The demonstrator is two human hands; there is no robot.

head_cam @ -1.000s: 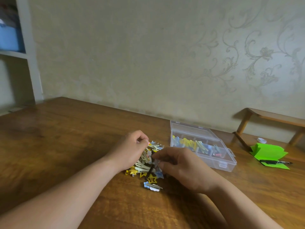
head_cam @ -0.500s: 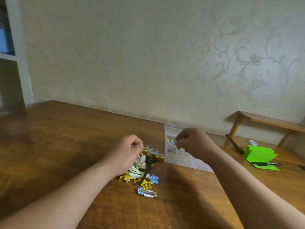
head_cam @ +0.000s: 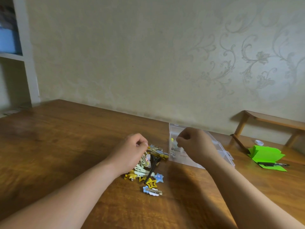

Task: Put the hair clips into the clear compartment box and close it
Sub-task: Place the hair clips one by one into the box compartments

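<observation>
Wooden table (head_cam: 66, 146), right hand (head_cam: 196, 146) over compartment box (head_cam: 222, 152)

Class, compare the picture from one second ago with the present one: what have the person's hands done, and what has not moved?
The right hand left the pile of hair clips and went right to the clear compartment box, fingers pinched over its near-left compartment; whether it holds a clip cannot be seen. The left hand stayed on the pile. The green paper and pen kept their place.
</observation>
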